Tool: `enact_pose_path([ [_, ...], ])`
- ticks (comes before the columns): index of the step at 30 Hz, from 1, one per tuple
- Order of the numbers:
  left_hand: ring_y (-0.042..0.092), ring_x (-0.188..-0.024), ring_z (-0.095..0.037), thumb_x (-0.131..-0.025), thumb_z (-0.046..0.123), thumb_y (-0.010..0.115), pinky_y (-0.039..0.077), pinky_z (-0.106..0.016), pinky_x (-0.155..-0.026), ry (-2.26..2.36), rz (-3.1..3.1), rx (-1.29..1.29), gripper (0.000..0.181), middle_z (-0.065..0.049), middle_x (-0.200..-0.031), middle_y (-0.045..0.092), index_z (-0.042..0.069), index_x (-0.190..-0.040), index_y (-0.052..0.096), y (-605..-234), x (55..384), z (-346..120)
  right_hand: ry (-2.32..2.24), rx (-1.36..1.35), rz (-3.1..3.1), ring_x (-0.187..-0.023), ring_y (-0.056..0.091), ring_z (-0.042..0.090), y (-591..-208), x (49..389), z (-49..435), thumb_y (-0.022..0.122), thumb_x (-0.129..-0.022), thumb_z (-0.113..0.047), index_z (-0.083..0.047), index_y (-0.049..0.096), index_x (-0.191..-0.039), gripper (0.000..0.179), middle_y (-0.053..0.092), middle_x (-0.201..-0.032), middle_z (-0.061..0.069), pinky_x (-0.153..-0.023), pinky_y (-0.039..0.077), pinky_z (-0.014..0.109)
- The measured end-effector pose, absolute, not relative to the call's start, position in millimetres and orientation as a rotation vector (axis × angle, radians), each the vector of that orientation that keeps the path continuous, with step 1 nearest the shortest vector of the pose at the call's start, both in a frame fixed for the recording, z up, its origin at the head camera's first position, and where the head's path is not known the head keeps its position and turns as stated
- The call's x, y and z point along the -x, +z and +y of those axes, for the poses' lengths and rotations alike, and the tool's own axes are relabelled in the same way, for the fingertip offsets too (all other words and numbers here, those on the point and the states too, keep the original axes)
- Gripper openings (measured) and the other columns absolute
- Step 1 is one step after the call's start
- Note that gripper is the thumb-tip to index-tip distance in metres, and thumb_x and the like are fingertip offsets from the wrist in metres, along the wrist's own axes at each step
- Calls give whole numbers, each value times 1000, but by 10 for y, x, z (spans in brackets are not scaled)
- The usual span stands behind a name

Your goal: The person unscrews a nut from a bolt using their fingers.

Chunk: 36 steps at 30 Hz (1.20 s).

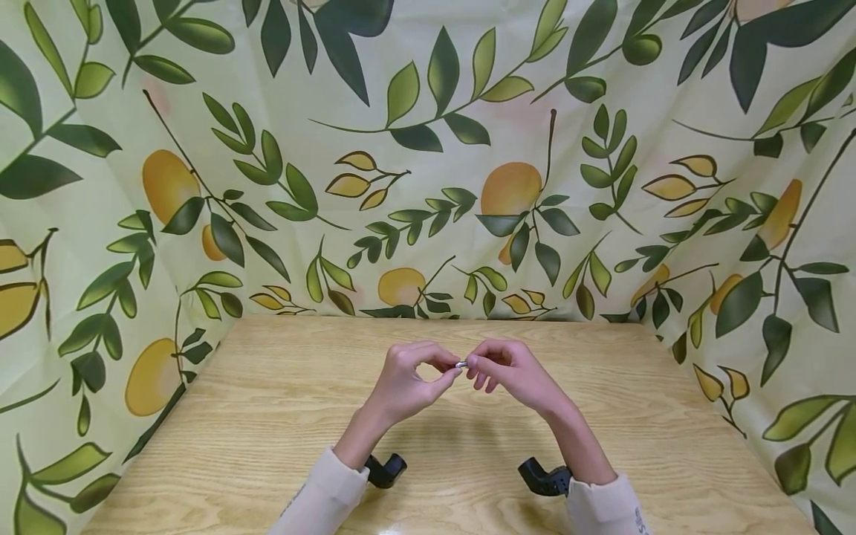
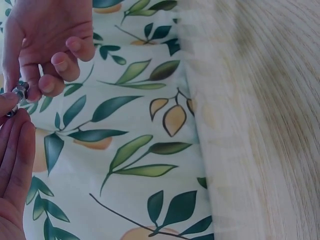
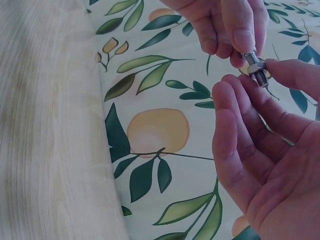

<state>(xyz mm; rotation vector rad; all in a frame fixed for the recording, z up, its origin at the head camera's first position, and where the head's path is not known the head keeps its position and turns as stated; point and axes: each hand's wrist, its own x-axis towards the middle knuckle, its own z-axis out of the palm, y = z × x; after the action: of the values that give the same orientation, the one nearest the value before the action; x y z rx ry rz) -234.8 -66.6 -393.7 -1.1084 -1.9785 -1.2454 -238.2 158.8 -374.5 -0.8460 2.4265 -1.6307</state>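
Sleeves [image 1: 324,494] angle inward; fingers [image 1: 440,357] pinch a bolt [image 3: 261,77].

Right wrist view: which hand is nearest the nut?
The right hand, lower right: its thumb tip is at the nut, whereas the left hand, above, pinches the bolt at its upper end.

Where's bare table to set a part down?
Table: left of the left arm and right of the right arm, out to the cloth; also a strip between hands and back cloth. Crowded: the middle, where left hand and right hand meet at the bolt and nut.
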Motion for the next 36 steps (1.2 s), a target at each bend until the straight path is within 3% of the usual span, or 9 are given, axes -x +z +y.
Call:
enact_pose_path([
  [6, 74, -73, -8, -85, 1, 81, 62, -19, -70, -1244, -1971, 1108, 7, -3, -84, 79, 5, -90, 79, -3935, 2340, -669, -1703, 836, 2380, -72, 69, 13, -3733, 2350, 1584, 67, -100, -12, 5, 67, -109, 19, 70, -91, 17, -65, 62, 30],
  [14, 74, -73, -8, -84, 0, 81, 62, -18, -71, -1241, -1977, 1110, 8, -5, -83, 79, 5, -90, 79, -3950, 2331, -662, -1711, 842, 2383, -74, 70, 18, -3740, 2349, 1588, 70, -96, -8, 6, 65, -114, 23, 69, -94, 23, -65, 62, 31],
  [23, 74, -73, -9, -84, 0, 81, 62, -19, -71, -1226, -1971, 1108, 9, -4, -83, 79, 6, -90, 79, -3941, 2337, -658, -1625, 853, 2411, -73, 70, 20, -3754, 2376, 1592, 60, -105, -19, 5, 69, -107, 27, 70, -92, 19, -66, 62, 32],
  [36, 74, -73, -8, -85, 1, 81, 61, -17, -72, -1228, -1993, 1100, 8, -4, -83, 79, 6, -91, 79, -3943, 2337, -661, -1733, 870, 2354, -73, 69, 13, -3757, 2352, 1580, 70, -96, -6, 5, 65, -112, 21, 70, -91, 13, -64, 62, 31],
])
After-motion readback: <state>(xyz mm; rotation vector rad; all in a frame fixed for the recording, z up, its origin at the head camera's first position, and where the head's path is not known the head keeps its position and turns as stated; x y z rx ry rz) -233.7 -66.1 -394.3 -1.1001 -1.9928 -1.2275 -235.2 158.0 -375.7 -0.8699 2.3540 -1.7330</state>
